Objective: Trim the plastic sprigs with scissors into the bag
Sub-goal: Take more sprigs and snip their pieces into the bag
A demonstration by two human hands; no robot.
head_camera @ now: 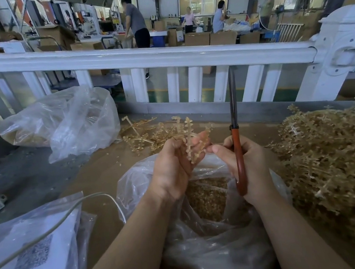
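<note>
Head view: the left hand [175, 163] grips a tan sprig [189, 143], fingers curled round its stem, right over the open bag [207, 226]. The right hand [245, 166] has its fingers curled round the orange handles of the scissors [236, 132], whose blades point straight up with their tips in front of the white fence [141, 56]; its thumb reaches toward the sprig. Inside the bag lies a bed of small tan trimmings. A heap of uncut sprigs [334, 160] sits on the counter [101, 171] to the right, and a smaller scatter [145, 135] lies just beyond the hands. A second bag [64, 123] rests at far left. At near left a flat bag [37, 250] holds white sheets printed with a blurred square code, its writing too soft to read; a grey cable [56, 223] runs across it.
</note>
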